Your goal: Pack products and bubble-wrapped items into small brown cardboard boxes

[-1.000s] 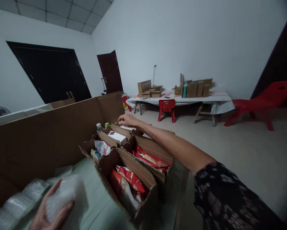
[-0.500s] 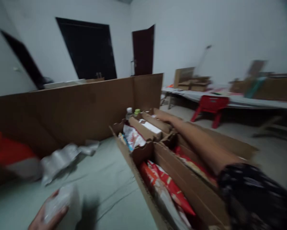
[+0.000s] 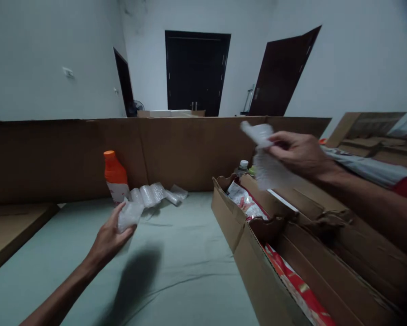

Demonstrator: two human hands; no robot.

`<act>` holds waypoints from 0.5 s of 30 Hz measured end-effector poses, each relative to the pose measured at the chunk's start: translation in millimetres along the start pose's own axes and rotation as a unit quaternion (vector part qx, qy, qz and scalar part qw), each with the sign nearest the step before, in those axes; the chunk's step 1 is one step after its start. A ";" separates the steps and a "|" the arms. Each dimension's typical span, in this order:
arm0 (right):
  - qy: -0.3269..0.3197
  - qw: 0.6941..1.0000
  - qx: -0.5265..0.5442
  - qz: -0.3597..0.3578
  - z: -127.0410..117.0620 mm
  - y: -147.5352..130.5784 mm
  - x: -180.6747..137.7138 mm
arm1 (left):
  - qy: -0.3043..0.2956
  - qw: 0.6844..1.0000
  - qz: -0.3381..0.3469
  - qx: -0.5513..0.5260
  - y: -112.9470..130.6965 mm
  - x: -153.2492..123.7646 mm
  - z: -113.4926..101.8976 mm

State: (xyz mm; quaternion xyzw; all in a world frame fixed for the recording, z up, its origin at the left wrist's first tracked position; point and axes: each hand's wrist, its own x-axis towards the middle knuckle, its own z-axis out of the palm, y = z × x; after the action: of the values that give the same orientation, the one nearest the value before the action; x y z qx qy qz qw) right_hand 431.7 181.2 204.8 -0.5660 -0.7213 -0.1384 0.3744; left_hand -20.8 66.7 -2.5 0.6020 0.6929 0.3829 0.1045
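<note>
In the head view, the fingers of the left hand [image 3: 110, 235] grasped a bubble-wrap bundle [image 3: 129, 216]; pale-green worktop [image 3: 196, 240] stretched from them rightward to the cardboard boxes' [image 3: 257, 276] edge. The right hand's [image 3: 301, 153] fingers pinched translucent plastic wrap [image 3: 271, 170] above the boxes.

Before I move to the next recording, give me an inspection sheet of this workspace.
Surface: pale green tabletop, with visible crease lines.
Things in hand: wrap bundle, contents unclear; translucent wrap sheet.
Clutter: bubble wrap rolls beside an orange-capped bottle; cardboard bins at right holding packets, including a red packet.
Hands: left hand grips the bundle; right hand holds the sheet above the bins.
Cables: nothing seen.
Surroundings: cardboard panel behind; dark double door beyond.
</note>
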 end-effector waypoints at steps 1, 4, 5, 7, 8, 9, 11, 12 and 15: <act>-0.052 0.997 0.043 -0.042 10.7 -35.3 -1.0 | 0.017 0.999 0.019 0.030 -3.8 11.6 1.8; -0.216 0.969 0.091 -0.079 65.8 -125.0 -11.6 | 0.045 0.990 0.082 0.106 -17.3 37.3 19.6; -0.285 0.953 0.074 -0.068 89.3 -146.7 -17.6 | 0.039 0.987 0.093 0.128 -23.2 40.5 28.1; -0.350 0.933 0.055 -0.065 137.6 -177.9 -33.7 | 0.010 0.980 0.104 0.167 -37.5 36.8 44.7; -0.379 0.922 0.048 -0.066 160.5 -188.5 -43.8 | -0.003 0.978 0.107 0.176 -45.8 30.6 51.9; -0.408 0.909 0.042 -0.070 181.5 -196.9 -54.9 | -0.014 0.977 0.111 0.182 -54.7 22.4 57.9; -0.464 0.881 0.038 -0.084 216.0 -209.8 -78.8 | -0.031 0.976 0.116 0.182 -72.7 4.3 66.2; -0.488 0.867 0.039 -0.092 229.3 -215.2 -90.1 | -0.039 0.975 0.118 0.182 -80.9 -3.5 68.9; -0.531 0.838 0.053 -0.118 253.7 -229.8 -113.9 | -0.064 0.973 0.121 0.185 -97.2 -12.0 73.5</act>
State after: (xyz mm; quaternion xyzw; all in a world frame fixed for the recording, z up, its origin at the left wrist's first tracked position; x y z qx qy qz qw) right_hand 131.9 184.5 4.1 -0.4426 -0.8770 0.1786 -0.0557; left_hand -46.6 87.3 -120.4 0.7132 0.6658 0.2190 -0.0117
